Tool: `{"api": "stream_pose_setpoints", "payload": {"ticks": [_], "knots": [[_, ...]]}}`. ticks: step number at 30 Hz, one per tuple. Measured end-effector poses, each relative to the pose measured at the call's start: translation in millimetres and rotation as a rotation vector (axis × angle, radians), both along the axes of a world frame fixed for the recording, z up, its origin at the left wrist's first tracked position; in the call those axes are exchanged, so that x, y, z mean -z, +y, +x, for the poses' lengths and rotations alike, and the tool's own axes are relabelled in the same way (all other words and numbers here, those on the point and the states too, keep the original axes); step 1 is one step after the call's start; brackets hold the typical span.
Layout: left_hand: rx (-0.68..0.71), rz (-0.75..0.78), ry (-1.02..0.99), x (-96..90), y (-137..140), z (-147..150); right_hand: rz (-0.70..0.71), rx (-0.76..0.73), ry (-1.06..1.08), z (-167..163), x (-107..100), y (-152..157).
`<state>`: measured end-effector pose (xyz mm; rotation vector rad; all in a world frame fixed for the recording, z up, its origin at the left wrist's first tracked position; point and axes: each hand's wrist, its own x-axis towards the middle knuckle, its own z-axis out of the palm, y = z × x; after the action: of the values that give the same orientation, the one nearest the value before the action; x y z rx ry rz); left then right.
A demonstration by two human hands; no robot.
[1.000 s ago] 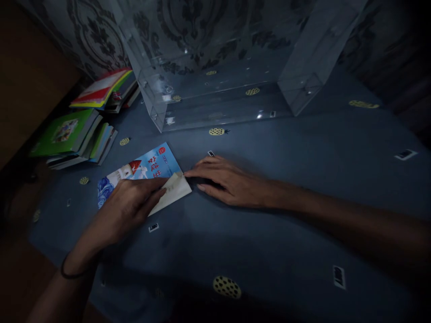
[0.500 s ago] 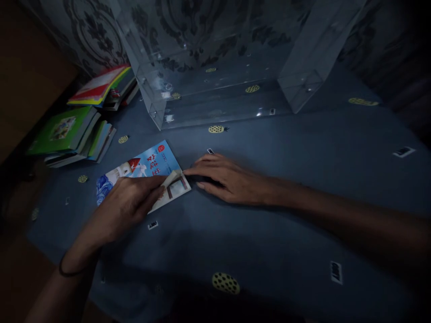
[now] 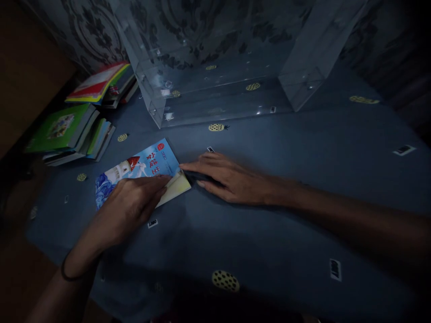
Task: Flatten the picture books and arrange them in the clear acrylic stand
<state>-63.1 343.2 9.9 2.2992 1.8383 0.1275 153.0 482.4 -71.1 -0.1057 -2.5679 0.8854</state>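
A thin picture book (image 3: 153,163) with a blue cover, red lettering and a lighthouse drawing lies at a slant on the blue tablecloth (image 3: 269,242). My left hand (image 3: 131,202), a dark band round its wrist, covers the book's near edge. Its thumb and fingers pinch the near right corner, where cover and pages are bent back over a pale page. My right hand (image 3: 225,177) rests palm down just right of the book, fingers stretched out. Its index fingertip touches the book's right edge.
A clear acrylic rack (image 3: 222,103) stands at the back against patterned wallpaper. On the left lie two stacks of books, one topped by a green book (image 3: 55,128), the other by a red and yellow book (image 3: 97,83).
At the bent corner, a pale yellowish page now shows instead of an illustrated one. My right index fingertip has shifted slightly up along the book's edge; my left hand keeps its pinch.
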Motion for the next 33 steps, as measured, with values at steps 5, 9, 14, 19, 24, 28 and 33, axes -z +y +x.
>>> {"api": "stream_pose_setpoints", "payload": {"ticks": [5,9,14,19,24,28,33], "knots": [[0.015,-0.008,0.023,3.4,-3.8,2.7,0.023,-0.008,0.019,-1.0,3.2,1.2],[0.059,0.033,0.082,7.1,-7.5,4.2,0.043,-0.005,0.023,-1.6,2.3,0.8],[0.121,0.139,0.174,14.3,-13.4,5.5,0.082,-0.001,0.027,-1.8,1.7,0.0],[0.102,0.179,0.165,23.5,-19.3,3.8,0.233,-0.021,0.054,-0.5,1.1,-2.9],[0.068,0.22,0.121,29.3,-22.4,2.7,0.406,-0.014,-0.025,-0.1,-2.1,-12.4],[0.043,0.162,0.027,27.8,-25.7,-9.9,0.462,0.046,-0.051,-0.7,1.1,-18.4],[-0.373,0.247,0.169,38.8,-57.2,-58.7,0.506,0.053,-0.023,-0.8,2.0,-25.0]]}}
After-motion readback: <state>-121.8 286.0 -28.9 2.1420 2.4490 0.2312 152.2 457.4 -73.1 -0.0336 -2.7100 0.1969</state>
